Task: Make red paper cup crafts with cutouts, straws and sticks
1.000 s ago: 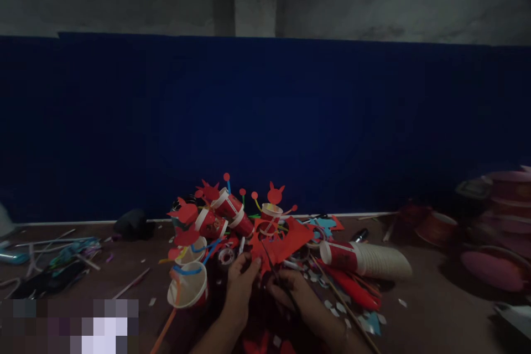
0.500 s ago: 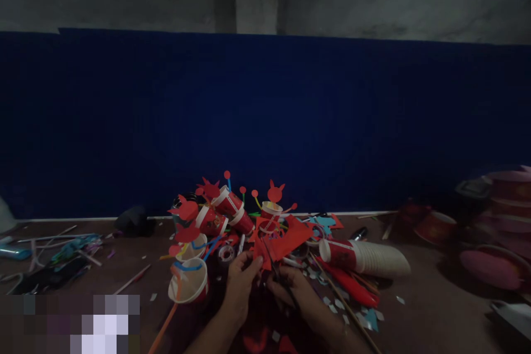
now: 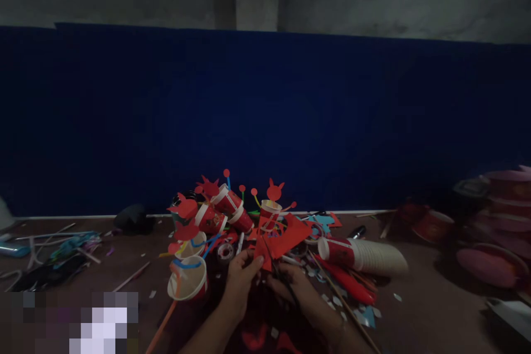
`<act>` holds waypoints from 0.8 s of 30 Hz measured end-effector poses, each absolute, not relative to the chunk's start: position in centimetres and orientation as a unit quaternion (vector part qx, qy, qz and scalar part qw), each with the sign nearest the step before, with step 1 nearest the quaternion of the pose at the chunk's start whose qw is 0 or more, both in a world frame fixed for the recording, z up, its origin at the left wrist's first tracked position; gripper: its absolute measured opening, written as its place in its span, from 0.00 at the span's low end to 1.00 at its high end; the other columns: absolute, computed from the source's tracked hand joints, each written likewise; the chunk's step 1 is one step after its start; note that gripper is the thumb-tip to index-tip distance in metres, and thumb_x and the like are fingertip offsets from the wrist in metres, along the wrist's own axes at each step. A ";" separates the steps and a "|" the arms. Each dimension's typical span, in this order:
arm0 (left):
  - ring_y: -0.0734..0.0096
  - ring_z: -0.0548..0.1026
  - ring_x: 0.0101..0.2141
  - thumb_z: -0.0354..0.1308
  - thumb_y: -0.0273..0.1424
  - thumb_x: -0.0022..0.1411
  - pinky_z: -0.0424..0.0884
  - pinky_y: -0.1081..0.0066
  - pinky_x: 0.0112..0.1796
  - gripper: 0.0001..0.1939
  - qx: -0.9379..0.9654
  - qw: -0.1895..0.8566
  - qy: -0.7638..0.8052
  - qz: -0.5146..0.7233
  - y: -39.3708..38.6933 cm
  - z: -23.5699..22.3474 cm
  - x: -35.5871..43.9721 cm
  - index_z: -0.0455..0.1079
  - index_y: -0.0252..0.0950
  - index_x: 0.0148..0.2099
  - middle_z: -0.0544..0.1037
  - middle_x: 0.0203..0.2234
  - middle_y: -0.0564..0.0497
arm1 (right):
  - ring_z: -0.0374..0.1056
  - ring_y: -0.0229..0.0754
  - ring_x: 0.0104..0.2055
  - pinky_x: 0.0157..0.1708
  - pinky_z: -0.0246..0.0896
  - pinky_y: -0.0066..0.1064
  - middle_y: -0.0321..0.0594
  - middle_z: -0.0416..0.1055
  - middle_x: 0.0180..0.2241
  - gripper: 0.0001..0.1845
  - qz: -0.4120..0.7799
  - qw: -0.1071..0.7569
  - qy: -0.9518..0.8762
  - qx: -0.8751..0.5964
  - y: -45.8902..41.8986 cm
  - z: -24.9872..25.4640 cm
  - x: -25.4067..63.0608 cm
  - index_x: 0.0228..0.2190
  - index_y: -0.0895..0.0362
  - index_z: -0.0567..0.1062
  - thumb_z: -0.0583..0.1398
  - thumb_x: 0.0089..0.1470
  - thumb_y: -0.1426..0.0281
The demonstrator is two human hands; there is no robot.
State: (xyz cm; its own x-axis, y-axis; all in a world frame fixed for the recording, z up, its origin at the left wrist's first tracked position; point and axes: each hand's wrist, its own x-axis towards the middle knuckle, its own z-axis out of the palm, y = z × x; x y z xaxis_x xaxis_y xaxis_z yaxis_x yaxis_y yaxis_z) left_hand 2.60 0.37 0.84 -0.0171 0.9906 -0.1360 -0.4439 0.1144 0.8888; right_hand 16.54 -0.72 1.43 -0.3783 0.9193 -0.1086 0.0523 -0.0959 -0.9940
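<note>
My left hand (image 3: pixel 241 276) pinches a piece of red paper (image 3: pixel 262 253) between thumb and fingers, low in the middle of the view. Close on its right, my right hand (image 3: pixel 290 285) is closed round a pair of dark scissors (image 3: pixel 277 271), whose blades reach up to the paper's edge. Dim light hides the scissor handles in part. Behind the hands lies a larger red paper sheet (image 3: pixel 292 237). Just beyond it stands a red paper cup (image 3: pixel 270 213) with a horned red paper head and straw arms ending in red discs.
More decorated cups (image 3: pixel 211 220) crowd the left, with an open white-lined cup (image 3: pixel 188 282) nearest. A roll of tape (image 3: pixel 225 253) lies among them. To the right are a nested stack of paper cups (image 3: pixel 373 257), a thin stick (image 3: pixel 344 304) and paper scraps. A blue panel (image 3: pixel 265 121) stands behind.
The red paper piece in my left hand has turned slightly and shows more upright beside the scissor blades. Both hands stay nearly in place, and the view has tilted a little.
</note>
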 end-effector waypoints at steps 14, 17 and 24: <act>0.83 0.61 0.14 0.67 0.41 0.41 0.54 0.81 0.17 0.18 0.315 0.614 0.449 0.567 -0.1 0.6 3.4 0.70 0.34 0.29 0.67 0.12 0.60 | 0.52 0.29 0.15 0.15 0.46 0.22 0.28 0.60 0.15 0.22 0.598 0.385 -0.555 -0.431 -0.5 1.0 16.2 0.23 0.59 0.68 0.65 0.37 0.53; 0.84 0.57 0.12 0.66 0.41 0.42 0.49 0.81 0.14 0.17 0.335 0.601 0.472 0.551 0.0 0.8 3.1 0.69 0.33 0.27 0.64 0.09 0.61 | 0.53 0.29 0.16 0.16 0.47 0.22 0.28 0.60 0.16 0.21 0.613 0.376 -0.557 -0.416 -0.6 1.1 16.2 0.24 0.59 0.68 0.65 0.38 0.54; 0.84 0.57 0.12 0.66 0.40 0.40 0.49 0.81 0.14 0.17 0.341 0.614 0.456 0.547 0.1 1.2 2.9 0.68 0.33 0.27 0.64 0.11 0.60 | 0.51 0.28 0.16 0.16 0.45 0.22 0.28 0.59 0.16 0.20 0.594 0.369 -0.563 -0.441 -0.7 1.3 16.1 0.23 0.58 0.67 0.65 0.39 0.55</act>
State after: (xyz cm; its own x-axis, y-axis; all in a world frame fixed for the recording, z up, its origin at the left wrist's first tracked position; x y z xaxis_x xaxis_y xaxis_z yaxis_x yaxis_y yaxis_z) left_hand 2.86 0.14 1.15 -0.0138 0.9822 -0.1874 -0.3605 0.1699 0.9172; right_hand 16.06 -0.71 1.26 -0.3387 0.9345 -0.1090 0.0580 -0.0949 -0.9938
